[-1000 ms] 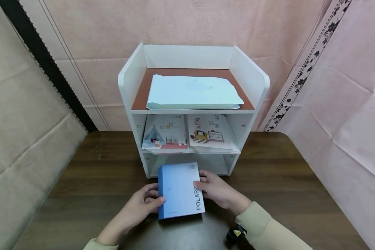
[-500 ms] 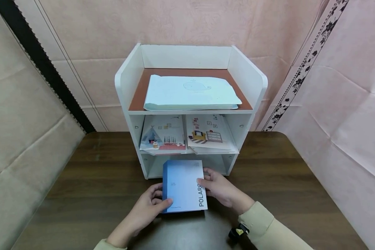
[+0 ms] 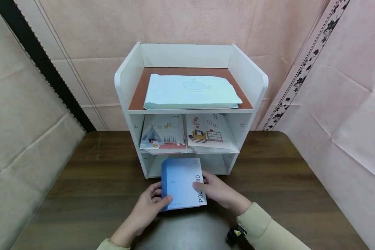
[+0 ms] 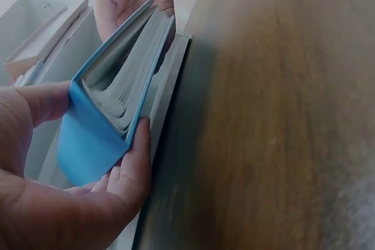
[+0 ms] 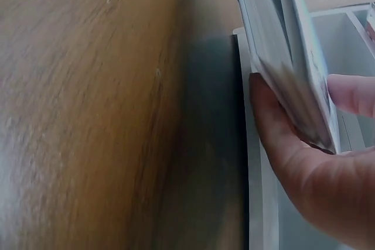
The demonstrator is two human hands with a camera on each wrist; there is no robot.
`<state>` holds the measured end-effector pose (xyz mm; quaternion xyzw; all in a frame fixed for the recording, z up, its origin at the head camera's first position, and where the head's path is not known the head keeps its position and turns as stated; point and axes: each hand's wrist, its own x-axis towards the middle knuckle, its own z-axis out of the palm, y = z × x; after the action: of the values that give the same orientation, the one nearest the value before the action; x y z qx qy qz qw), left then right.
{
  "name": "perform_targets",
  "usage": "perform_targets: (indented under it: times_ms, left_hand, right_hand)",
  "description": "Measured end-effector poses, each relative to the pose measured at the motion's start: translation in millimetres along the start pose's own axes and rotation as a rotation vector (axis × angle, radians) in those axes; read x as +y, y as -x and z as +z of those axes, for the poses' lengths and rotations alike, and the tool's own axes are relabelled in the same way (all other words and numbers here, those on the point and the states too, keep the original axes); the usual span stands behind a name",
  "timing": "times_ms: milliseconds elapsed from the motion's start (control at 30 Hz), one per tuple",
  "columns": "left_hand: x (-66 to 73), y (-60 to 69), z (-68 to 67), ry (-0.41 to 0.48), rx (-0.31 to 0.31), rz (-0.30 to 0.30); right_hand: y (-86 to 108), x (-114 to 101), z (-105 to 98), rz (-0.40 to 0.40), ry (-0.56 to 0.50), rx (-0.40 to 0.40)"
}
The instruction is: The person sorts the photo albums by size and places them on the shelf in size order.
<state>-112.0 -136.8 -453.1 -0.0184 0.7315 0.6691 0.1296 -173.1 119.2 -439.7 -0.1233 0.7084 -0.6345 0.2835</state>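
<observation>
A blue photo album (image 3: pixel 182 185) with POLAROID printed up its right side is held between both hands, in front of the shelf's bottom compartment. My left hand (image 3: pixel 147 207) grips the spine side, thumb on the front cover and fingers underneath. On the other side, my right hand (image 3: pixel 221 193) pinches the opening edge, its thumb lying over part of the lettering. In the left wrist view the album (image 4: pixel 96 139) shows its broad spine and fanned pages, with a gap under one cover. The right wrist view also shows its page edges (image 5: pixel 281 57) slightly parted.
A white three-level shelf (image 3: pixel 253 74) stands on the dark wooden table (image 3: pixel 284 187). Pale blue sheets with a whale drawing (image 3: pixel 192 91) lie on its top. Two stacks of illustrated booklets (image 3: pixel 164 133) fill the middle level. Pink cloth (image 3: pixel 193 24) hangs behind.
The album has moved slightly toward the shelf and to the right, its near edge now higher and a little tilted. My right thumb has shifted along the lettering. Both hands keep hold.
</observation>
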Motion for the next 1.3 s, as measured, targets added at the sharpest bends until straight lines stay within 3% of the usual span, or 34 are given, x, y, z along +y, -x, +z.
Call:
perform_targets:
  times_ms: [200, 400, 567, 733, 900, 1067, 1300]
  left_hand:
    - [-6.3, -9.1, -1.7, 0.078, 0.073, -0.032]
    - [-7.9, -17.5, -3.4, 0.043, 0.161, 0.009]
    - [-7.2, -20.7, -3.7, 0.030, 0.163, 0.036]
    - [-6.1, -22.9, -5.3, 0.021, 0.196, 0.046]
    - [-8.6, -27.0, -7.0, -0.029, 0.230, 0.012]
    - [-15.0, -28.6, -10.0, -0.056, 0.227, -0.036]
    - [-17.6, -28.5, -11.4, -0.043, 0.204, -0.047]
  right_hand:
    - [-4.7, 0, 6, 0.024, 0.029, -0.026]
    - [-10.9, -2, 13, 0.036, -0.004, -0.048]
    - [-15.7, -1, 15, 0.011, 0.019, -0.023]
    - [-22.3, 1, 18, 0.002, 0.047, 0.058]
    - [-25.1, 3, 21, 0.037, 0.043, 0.106]
    - [-25.1, 7, 23, 0.068, 0.029, 0.082]
    - [-24.4, 8, 21, 0.042, 0.022, -0.017]
